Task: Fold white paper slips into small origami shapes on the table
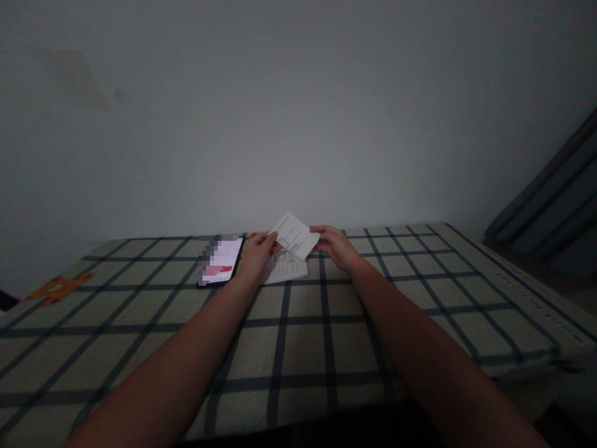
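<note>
Between my two hands is a small white sheet of paper (295,236) with printed lines, turned cornerwise and raised above the table. My left hand (257,256) pinches its left corner between thumb and fingers. At the right corner my right hand (334,244) grips it with the fingertips. Below lies another printed white paper (285,269), partly covered by the raised sheet and by my left hand. Left of that hand rests a phone (222,261) with a lit screen, part of it blurred into blocks. The small print is too dim to read.
A checked cloth (298,348) covers the table, with an orange pattern (60,287) at its left. Behind the table's far edge rises a pale wall (298,118). A grey curtain (550,180) hangs at the right.
</note>
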`<state>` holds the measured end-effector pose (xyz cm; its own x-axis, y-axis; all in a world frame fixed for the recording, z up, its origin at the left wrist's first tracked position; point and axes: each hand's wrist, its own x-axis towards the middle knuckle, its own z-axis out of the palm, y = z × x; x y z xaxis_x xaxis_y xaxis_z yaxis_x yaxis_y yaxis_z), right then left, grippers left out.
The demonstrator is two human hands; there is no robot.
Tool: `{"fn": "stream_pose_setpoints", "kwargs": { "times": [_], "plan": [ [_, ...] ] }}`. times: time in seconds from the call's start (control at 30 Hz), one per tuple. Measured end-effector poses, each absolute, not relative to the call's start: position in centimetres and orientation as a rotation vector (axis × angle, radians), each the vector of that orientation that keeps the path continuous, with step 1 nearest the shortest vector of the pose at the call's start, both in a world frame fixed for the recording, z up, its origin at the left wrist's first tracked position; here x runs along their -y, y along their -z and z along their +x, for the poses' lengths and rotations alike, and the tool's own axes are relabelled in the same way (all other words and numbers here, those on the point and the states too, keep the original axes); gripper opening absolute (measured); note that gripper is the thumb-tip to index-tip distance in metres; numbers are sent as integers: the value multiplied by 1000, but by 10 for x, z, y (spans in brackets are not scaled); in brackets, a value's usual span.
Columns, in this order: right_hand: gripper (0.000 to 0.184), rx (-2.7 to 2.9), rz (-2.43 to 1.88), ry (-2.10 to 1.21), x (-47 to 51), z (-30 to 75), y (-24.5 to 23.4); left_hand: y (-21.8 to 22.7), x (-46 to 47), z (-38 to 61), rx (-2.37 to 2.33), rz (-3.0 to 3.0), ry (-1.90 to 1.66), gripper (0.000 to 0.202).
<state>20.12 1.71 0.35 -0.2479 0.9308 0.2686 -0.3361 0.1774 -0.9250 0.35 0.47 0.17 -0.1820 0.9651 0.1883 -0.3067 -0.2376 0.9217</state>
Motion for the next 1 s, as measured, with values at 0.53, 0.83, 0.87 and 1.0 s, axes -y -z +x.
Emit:
{"fn": "stream_pose_setpoints", "kwargs": {
  "times": [0.53, 0.83, 0.87, 1.0],
  "plan": [
    [25, 1313, -787, -1283, -20, 200, 0, -7, 7, 8, -724, 1078, -1375, 17],
    [32, 1394, -837, -1178, -19, 199, -1, 0, 10, 11, -790, 1183, -1132, 31],
    [33, 1376, -847, -1168, -20, 200, -1, 1, 9, 10, -777, 1181, -1127, 32],
    [34, 1382, -871, -1116, -21, 201, -1, 2, 10, 9, -754, 1214, -1074, 33]
  ]
}}
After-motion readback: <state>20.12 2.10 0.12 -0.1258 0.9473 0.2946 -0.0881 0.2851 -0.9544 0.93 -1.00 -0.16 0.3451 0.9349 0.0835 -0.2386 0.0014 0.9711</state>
